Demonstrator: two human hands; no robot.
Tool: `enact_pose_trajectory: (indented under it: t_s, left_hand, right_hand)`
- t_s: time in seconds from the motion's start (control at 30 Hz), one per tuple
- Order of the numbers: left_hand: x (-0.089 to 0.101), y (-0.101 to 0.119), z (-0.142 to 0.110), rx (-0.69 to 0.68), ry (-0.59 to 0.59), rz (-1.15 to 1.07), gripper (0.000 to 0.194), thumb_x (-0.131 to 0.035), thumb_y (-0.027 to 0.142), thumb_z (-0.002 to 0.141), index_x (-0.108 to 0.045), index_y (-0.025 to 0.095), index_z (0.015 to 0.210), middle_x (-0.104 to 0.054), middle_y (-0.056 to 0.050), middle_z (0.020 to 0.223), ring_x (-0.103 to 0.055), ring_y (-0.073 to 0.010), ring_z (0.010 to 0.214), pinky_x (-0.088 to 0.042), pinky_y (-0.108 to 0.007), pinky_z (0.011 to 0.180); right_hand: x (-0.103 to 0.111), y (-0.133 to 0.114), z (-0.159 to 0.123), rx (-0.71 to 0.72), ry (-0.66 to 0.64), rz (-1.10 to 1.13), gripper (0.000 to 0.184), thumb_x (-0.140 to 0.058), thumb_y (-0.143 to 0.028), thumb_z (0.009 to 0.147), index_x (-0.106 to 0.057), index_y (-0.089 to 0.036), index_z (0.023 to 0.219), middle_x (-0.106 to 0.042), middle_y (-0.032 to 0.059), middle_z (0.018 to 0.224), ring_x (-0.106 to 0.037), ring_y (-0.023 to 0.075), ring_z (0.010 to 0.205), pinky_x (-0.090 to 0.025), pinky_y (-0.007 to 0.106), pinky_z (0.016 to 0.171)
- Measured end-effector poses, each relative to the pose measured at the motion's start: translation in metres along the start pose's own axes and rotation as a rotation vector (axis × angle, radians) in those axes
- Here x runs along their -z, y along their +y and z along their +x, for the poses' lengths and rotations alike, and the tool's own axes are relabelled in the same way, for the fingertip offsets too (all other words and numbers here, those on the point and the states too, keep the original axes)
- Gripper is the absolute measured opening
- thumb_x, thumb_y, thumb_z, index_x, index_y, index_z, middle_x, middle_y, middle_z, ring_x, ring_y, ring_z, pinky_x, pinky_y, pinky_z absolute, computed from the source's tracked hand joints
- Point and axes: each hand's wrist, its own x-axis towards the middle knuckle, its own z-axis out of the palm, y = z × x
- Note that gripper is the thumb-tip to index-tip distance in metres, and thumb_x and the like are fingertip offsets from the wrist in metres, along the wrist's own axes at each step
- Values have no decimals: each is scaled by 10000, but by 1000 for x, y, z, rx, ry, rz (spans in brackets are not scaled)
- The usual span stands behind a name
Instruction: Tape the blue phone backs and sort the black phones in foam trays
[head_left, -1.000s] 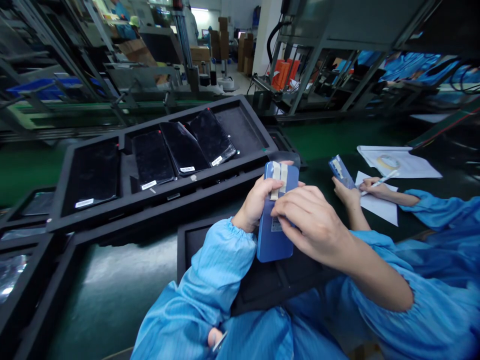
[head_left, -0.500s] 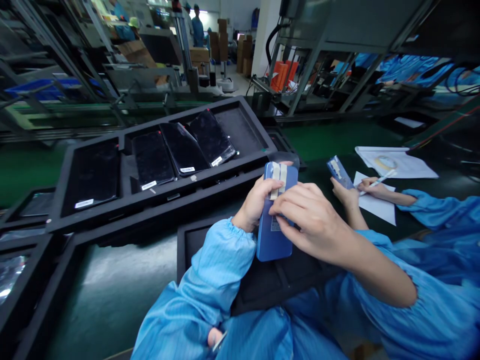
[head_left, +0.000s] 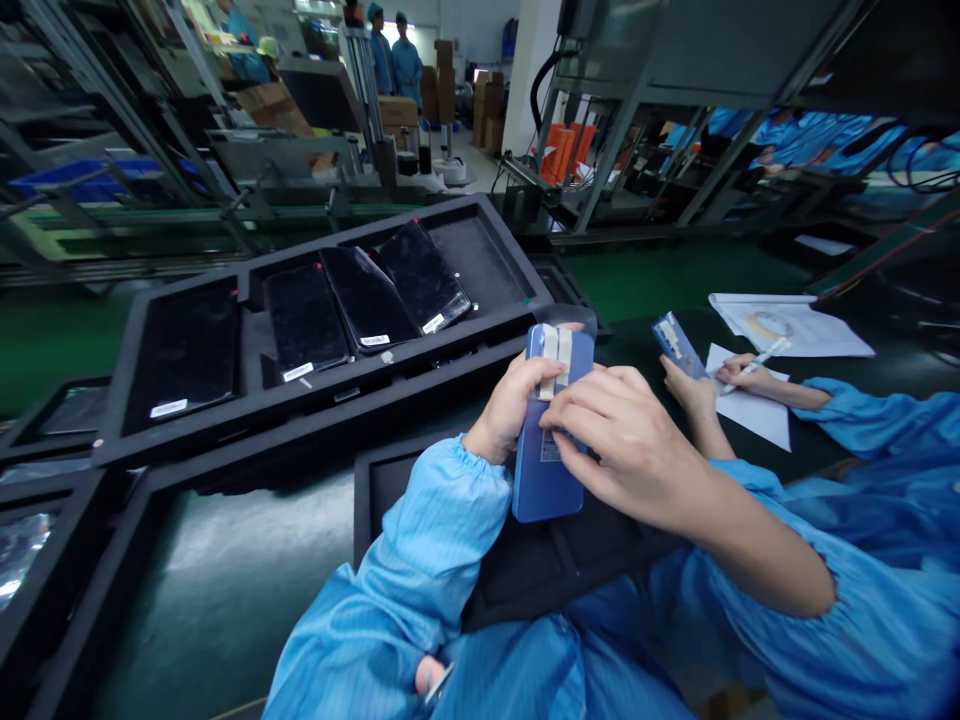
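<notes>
A blue phone (head_left: 547, 495) is held upright, its back toward me, above a black tray (head_left: 517, 575). Two cream tape strips (head_left: 556, 355) run down the upper part of its back, and a small printed label (head_left: 550, 447) sits lower, partly covered by fingers. My left hand (head_left: 510, 405) wraps round the phone's left side, with the thumb pressed on the tape. Bent over the phone from the right is my right hand (head_left: 622, 445), closed, its fingertips at the lower end of the strips. Whether they pinch the tape is hidden.
Left of my hands, a black foam tray (head_left: 495, 290) holds several dark phones (head_left: 367, 295) with white labels. To the right, a co-worker's hands hold another blue phone (head_left: 675, 340) and a white pen (head_left: 765, 353) over paper (head_left: 757, 410). Machine frames stand behind.
My hands and the phone stay nearly still, with only a slight shift to the left. In the background, two people in blue have moved a little.
</notes>
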Motion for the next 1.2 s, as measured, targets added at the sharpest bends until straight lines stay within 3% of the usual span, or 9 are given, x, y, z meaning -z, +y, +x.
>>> enact_pose_trajectory:
  t_s: [0.2,0.43,0.73,0.93,1.1,1.2]
  left_hand:
    - [1,0,-1,66,16,-27,76,-643,208,689,-614,140,705,-592,12,651,-535,-114,595,-460,-220,642]
    - [0,1,0,-19,-20,-32,76,-633,181,685,-587,140,640,-557,28,625,-504,-93,576,-480,-225,731]
    - [2,-1,0,1,16,4,77,-633,203,689,-592,146,657,-545,26,623,-488,-96,567,-455,-210,655]
    - [3,0,0,-1,-22,31,97,-588,213,722,-638,135,749,-615,-3,719,-561,-121,671,-468,-223,757]
    - [3,0,1,99,-132,4,227,-493,242,776,-657,98,838,-646,-61,818,-608,-179,842,-447,-269,872]
    - [4,0,1,83,-113,8,222,-509,244,767,-654,104,862,-646,-55,800,-610,-180,830,-454,-270,853]
  right_hand:
    - [2,0,0,7,9,-5,142,-456,-91,866,-595,-114,842,-574,60,837,-528,192,823,-340,378,795]
    - [5,2,0,-20,9,3,140,-457,-107,882,-584,-116,823,-569,57,851,-518,190,832,-332,351,735]
    - [0,4,-1,-52,37,7,117,-481,-101,859,-589,-130,894,-582,59,911,-533,202,871,-341,353,742]
    - [1,3,-1,-39,107,118,112,-468,-48,835,-538,-127,874,-610,44,890,-557,195,884,-377,366,783]
    - [1,1,-2,-25,141,154,148,-472,-28,822,-547,-134,892,-628,39,914,-578,185,875,-393,379,816]
    - [0,1,-1,-22,129,147,157,-459,-29,822,-557,-135,884,-631,44,907,-579,184,874,-390,378,819]
